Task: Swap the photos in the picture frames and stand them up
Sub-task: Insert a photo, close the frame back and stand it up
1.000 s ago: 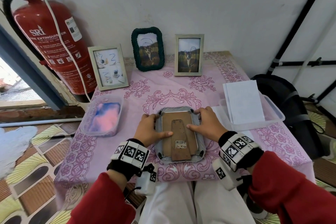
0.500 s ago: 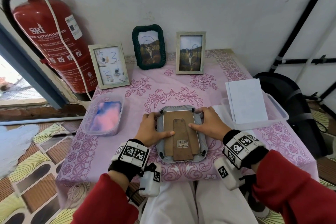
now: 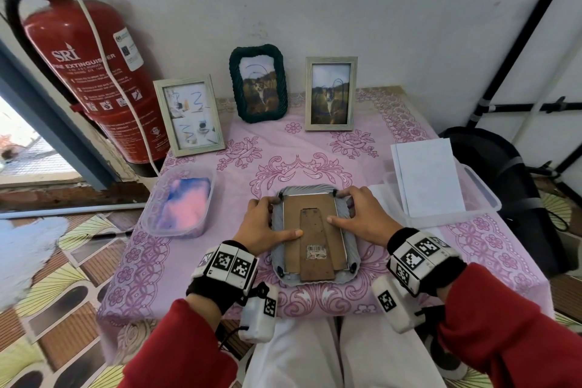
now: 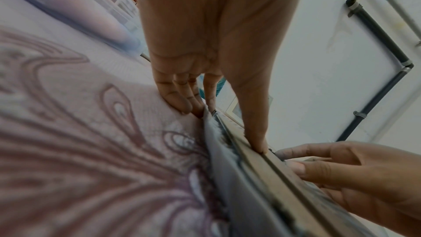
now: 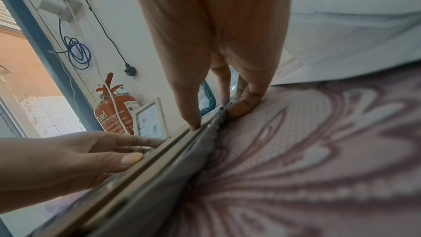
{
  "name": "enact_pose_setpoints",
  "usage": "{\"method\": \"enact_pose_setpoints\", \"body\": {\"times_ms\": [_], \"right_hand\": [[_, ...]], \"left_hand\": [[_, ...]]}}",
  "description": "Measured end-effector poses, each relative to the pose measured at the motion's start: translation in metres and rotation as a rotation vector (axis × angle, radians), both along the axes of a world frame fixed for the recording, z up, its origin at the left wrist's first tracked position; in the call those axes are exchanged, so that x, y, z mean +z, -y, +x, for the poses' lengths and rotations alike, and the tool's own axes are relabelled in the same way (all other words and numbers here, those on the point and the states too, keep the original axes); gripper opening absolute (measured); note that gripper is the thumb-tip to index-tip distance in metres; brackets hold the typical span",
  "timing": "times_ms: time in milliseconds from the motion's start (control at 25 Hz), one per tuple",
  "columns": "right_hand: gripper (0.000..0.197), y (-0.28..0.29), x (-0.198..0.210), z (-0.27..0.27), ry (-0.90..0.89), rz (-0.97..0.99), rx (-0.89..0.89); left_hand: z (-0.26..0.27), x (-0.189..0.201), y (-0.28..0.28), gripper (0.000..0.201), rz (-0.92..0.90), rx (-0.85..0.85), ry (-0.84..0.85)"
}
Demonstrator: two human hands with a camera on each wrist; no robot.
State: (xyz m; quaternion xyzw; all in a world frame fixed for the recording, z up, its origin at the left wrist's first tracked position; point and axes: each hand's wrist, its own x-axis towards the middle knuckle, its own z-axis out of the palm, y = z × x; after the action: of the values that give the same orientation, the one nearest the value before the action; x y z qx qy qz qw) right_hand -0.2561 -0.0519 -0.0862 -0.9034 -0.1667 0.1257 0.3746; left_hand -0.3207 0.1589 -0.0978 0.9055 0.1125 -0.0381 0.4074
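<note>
A grey picture frame (image 3: 277, 250) lies face down near the table's front edge, its brown backing board (image 3: 315, 230) and stand leg facing up. My left hand (image 3: 261, 224) holds its left side, thumb on the backing and fingers (image 4: 180, 100) down at the outer rim (image 4: 237, 177). My right hand (image 3: 362, 217) mirrors it on the right side, with its thumb (image 5: 191, 114) on the backing and its fingers at the rim (image 5: 173, 177) near the top right corner. Three frames stand at the back: a pale one (image 3: 189, 115), a dark green one (image 3: 258, 83) and another pale one (image 3: 330, 93).
A clear tub (image 3: 179, 201) with pink and blue cloth sits at the left. At the right, a clear tray (image 3: 482, 198) holds white paper (image 3: 428, 179). A red fire extinguisher (image 3: 88, 72) hangs at the back left, and a black bag (image 3: 516, 198) lies right of the table.
</note>
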Motion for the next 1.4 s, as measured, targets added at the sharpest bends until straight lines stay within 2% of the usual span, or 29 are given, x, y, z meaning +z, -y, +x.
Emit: {"method": "enact_pose_setpoints", "body": {"times_ms": [160, 400, 1080, 1400], "right_hand": [[0.055, -0.0012, 0.0018, -0.0016, -0.017, -0.015, 0.061], [0.065, -0.0013, 0.0012, -0.0009, -0.031, -0.051, 0.027], [0.067, 0.0001, 0.0027, 0.0009, -0.035, 0.001, 0.057], [0.062, -0.0035, 0.0051, 0.0035, -0.077, -0.047, 0.060]], "left_hand": [[-0.0006, 0.0018, 0.0003, 0.086, -0.004, -0.003, -0.001], [-0.0027, 0.0021, 0.0009, 0.082, -0.024, -0.006, 0.013], [-0.0035, 0.0005, -0.0003, 0.080, -0.004, -0.040, 0.006], [-0.0041, 0.0004, -0.0001, 0.078, 0.029, -0.060, -0.013]]}}
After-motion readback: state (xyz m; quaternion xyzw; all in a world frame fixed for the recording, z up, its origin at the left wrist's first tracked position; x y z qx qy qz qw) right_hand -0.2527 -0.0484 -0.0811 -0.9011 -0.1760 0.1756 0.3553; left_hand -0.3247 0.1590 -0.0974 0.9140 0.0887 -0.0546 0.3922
